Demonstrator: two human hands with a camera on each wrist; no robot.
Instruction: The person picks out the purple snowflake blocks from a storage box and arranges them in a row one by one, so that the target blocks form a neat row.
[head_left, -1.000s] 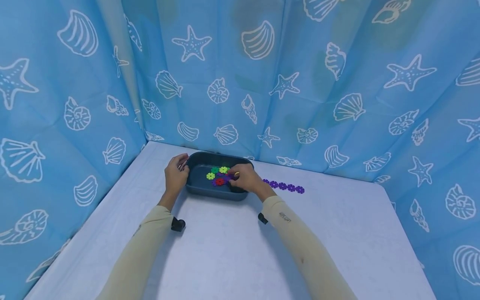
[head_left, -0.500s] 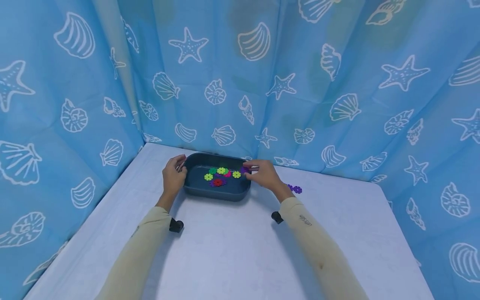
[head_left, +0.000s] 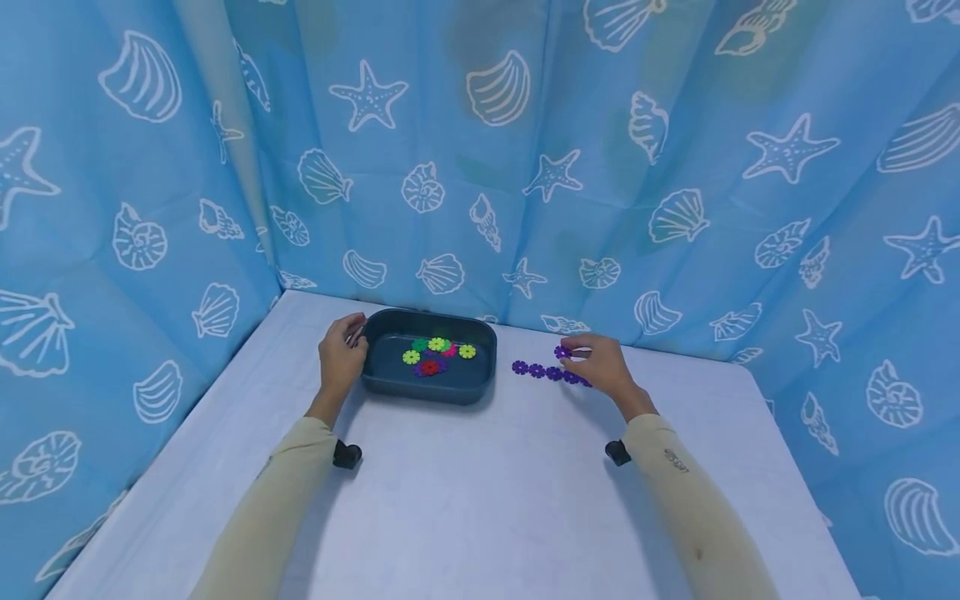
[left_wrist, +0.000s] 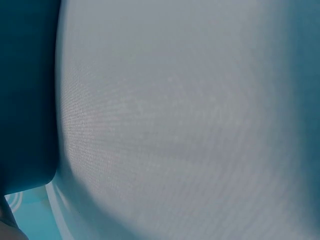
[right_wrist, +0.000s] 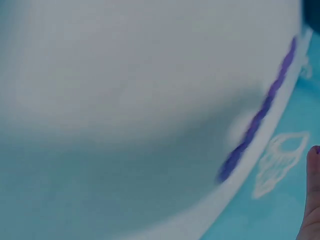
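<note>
A dark blue-grey plastic basin [head_left: 423, 389] stands toward the back of the table, with several flower-shaped plastic discs [head_left: 430, 367] in yellow, green, pink, red and purple inside. My left hand [head_left: 341, 354] grips its left end; the basin wall [left_wrist: 25, 100] fills the left edge of the left wrist view. To the right of the basin lies a straight row of purple discs [head_left: 537, 371], also seen in the right wrist view as a purple strip [right_wrist: 267, 105]. My right hand [head_left: 603, 367] pinches one purple disc [head_left: 562, 352] just above and behind that row, hiding its right end.
A white cloth covers the table [head_left: 480, 483]. Blue curtains [head_left: 465, 167] with white shell and starfish prints hang at the back and both sides, close behind the basin. A black wrist-worn device [head_left: 617, 452] sits under each forearm.
My right hand has come out of the basin with a purple disc and moved right, over to the row of purple discs. The left hand has stayed on the basin's left end.
</note>
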